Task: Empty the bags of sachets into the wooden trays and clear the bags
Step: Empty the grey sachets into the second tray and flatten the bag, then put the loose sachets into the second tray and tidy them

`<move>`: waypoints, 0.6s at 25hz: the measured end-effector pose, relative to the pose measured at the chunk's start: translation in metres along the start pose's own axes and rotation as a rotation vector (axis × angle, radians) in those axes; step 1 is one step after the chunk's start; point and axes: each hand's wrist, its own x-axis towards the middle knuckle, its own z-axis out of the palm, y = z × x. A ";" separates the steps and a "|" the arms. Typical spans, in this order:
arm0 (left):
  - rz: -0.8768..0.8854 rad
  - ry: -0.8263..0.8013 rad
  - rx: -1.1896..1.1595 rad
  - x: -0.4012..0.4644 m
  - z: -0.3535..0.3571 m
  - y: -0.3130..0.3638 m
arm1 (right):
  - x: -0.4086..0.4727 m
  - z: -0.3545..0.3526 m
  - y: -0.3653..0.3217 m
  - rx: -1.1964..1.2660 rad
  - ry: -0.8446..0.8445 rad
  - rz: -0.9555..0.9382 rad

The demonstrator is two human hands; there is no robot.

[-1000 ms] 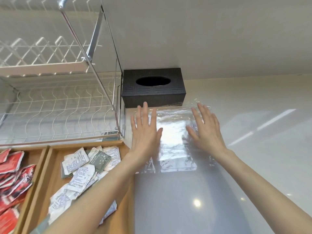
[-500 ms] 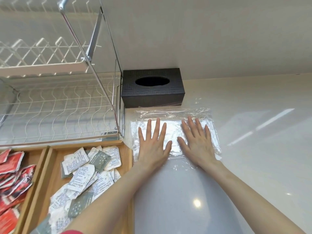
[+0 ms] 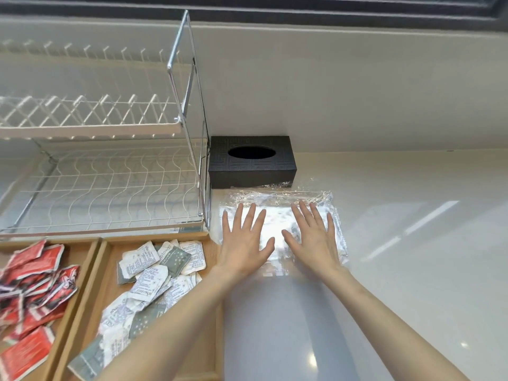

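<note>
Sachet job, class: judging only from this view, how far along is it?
Done: red sachets and white-and-grey sachets already fill the two wooden trays. In hand: left hand and right hand press the empty clear bags flat on the counter. Left: clearing the bags away.

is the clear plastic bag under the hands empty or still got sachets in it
Empty: the clear plastic bag lies flat on the white counter under both spread hands.
</note>
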 end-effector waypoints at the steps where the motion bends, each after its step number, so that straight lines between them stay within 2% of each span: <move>1: -0.006 0.007 0.004 -0.008 -0.005 -0.002 | -0.006 -0.006 -0.008 -0.005 0.008 -0.007; 9: -0.059 0.079 0.009 -0.083 -0.051 -0.020 | -0.069 -0.033 -0.069 -0.006 0.022 -0.072; 15: -0.082 0.130 -0.041 -0.162 -0.067 -0.049 | -0.126 -0.030 -0.114 0.125 0.008 -0.132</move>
